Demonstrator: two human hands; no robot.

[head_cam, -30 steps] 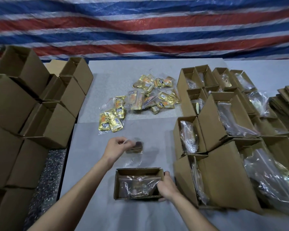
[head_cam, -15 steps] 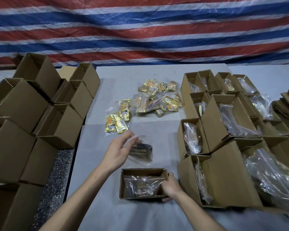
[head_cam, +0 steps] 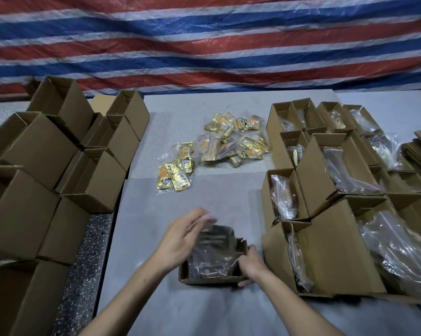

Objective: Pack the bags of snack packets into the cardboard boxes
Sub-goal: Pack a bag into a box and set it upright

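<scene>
1. Cardboard box sits before us on the grey table.
2. Our right hand grips its right wall.
3. Our left hand, fingers straight, presses a clear bag of dark packets into it.

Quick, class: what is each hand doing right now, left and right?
Left hand: fingers loosely bent over the clear bag of dark packets above the open box; a grip cannot be told.
Right hand: grips the box's right wall.

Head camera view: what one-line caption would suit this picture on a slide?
Left hand lowers a clear bag into a small cardboard box steadied by the right hand.
</scene>
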